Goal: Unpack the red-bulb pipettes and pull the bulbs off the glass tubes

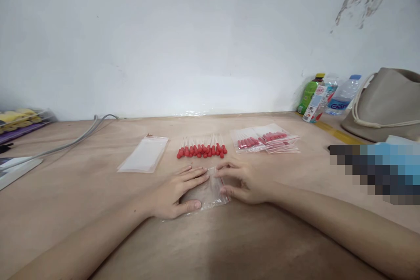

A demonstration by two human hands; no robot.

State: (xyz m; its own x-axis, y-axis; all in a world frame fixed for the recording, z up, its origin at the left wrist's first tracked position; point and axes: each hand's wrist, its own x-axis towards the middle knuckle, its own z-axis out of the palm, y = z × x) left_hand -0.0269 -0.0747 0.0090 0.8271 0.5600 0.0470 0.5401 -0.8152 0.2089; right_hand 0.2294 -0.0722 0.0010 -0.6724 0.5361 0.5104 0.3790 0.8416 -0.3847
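Note:
A clear zip bag (213,192) lies flat on the table in front of me. My left hand (180,192) rests on its left part, fingers spread and palm down. At the bag's right end, by the red zip line, my right hand (244,183) touches the edge with curved fingers, its thumb apart from them. Just beyond both hands lies a row of droppers (201,149) with red bulbs toward me and thin clear tubes pointing away. Filled zip bags (267,138) holding similar red-bulbed droppers are piled to the right. A stack of flat zip bags (144,155) sits to the left.
Bottles (310,94) and a printed carton (320,104) stand at the back right beside a grey bag (387,100). A grey cable (82,135) crosses the left side near a tray of yellow items (21,118). A white wall (164,43) borders the table (157,253).

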